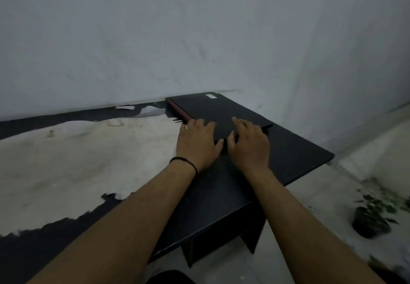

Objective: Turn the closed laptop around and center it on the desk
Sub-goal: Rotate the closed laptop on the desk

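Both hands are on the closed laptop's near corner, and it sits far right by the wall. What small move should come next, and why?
Probably draw the laptop a little away from the wall and start swinging it leftward. It lies closed at the desk's far right, well off centre, with the left hand and right hand resting on its near corner, fingers spread, so a slide-and-pivot looks easier than a lift.

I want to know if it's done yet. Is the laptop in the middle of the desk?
No, the closed laptop lies at the desk's far right end by the wall, with both hands on its near edge.
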The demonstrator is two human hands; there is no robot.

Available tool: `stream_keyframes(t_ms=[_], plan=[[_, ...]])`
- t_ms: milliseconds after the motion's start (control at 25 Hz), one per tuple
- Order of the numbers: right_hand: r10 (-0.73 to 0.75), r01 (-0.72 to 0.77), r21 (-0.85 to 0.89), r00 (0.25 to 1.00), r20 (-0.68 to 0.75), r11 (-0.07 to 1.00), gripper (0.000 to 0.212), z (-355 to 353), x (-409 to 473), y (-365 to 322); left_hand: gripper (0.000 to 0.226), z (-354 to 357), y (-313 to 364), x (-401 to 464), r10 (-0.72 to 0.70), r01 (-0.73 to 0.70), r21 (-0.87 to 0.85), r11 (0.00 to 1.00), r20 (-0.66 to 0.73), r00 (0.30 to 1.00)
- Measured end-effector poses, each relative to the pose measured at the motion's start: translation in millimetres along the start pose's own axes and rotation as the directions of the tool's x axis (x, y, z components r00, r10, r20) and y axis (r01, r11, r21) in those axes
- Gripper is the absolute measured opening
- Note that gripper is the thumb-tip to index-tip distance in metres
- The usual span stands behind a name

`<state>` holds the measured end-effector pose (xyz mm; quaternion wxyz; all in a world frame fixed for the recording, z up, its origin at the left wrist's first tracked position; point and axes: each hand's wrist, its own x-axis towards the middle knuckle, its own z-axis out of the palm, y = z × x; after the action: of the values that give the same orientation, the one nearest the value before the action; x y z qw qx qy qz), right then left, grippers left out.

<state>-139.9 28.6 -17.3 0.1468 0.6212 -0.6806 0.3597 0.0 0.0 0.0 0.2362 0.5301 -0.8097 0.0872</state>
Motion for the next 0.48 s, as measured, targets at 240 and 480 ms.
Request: stream_keyframes(t_ms=[240, 480], plan=[[0.418, -0.423, -0.030, 0.877, 0.236, 0.906, 0.067, 43.3, 39.4, 53.5, 0.056, 60.1, 37.8, 48.7, 0.039, -0.042, 0.030, 0.999, 0.100, 0.994], [0.581, -0.589, -0.028, 0.787, 0.206, 0.808, 0.088, 60.9, 83.4, 80.7, 0.057, 84.4, 29.8, 51.2, 0.012, -0.012, 0.011, 1.000, -0.026, 1.000]])
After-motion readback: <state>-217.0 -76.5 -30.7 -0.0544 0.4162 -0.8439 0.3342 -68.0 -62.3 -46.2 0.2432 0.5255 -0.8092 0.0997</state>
